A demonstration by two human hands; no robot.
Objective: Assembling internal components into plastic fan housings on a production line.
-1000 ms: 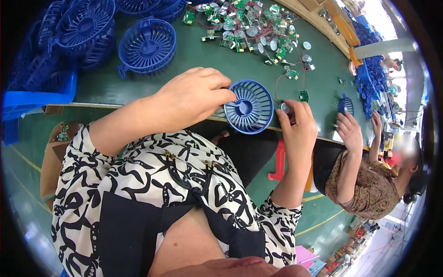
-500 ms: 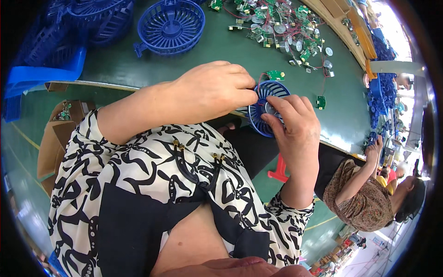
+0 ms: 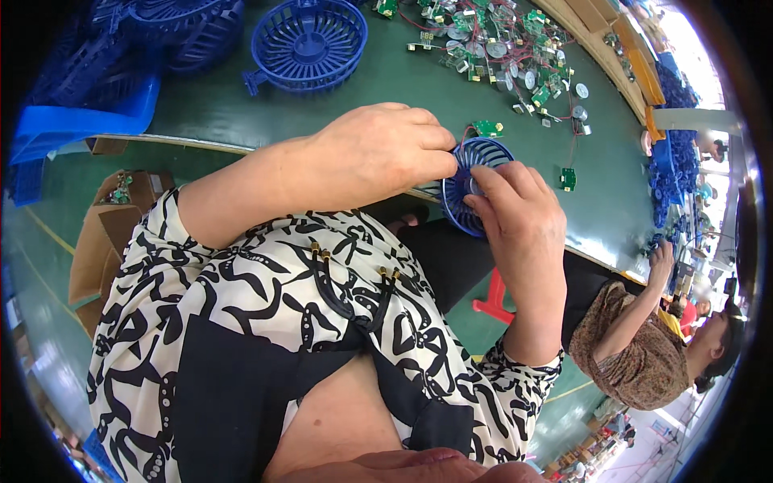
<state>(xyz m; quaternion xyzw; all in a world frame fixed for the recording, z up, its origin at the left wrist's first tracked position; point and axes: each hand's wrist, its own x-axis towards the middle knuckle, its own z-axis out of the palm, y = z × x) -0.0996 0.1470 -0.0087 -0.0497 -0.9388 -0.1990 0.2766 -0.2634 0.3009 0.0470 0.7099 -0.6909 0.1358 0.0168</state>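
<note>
A small blue slotted plastic basket (image 3: 493, 150) is tilted at the table's near edge, its inside facing me. My left hand (image 3: 394, 150) is closed at its left rim, with the fingertips partly hidden. My right hand (image 3: 527, 211) reaches in from the right, thumb and fingers pinched on a small round silver disc (image 3: 473, 186) at the basket's centre. The fingers cover most of the disc. Just beyond the rim lies a green circuit board (image 3: 486, 129), and a red wire runs from it toward the basket.
A heap of circuit boards with discs and red wires (image 3: 515, 60) covers the far table. One larger blue basket (image 3: 307, 48) stands far left, beside a blue bin (image 3: 88, 121) and stacked baskets. An open carton (image 3: 109, 233) is at lower left. A co-worker (image 3: 636, 338) sits at right.
The whole view has shifted slightly, moving the scene a little to the right. Both hands keep nearly the same pose at the basket, with the right fingers still on the disc.
</note>
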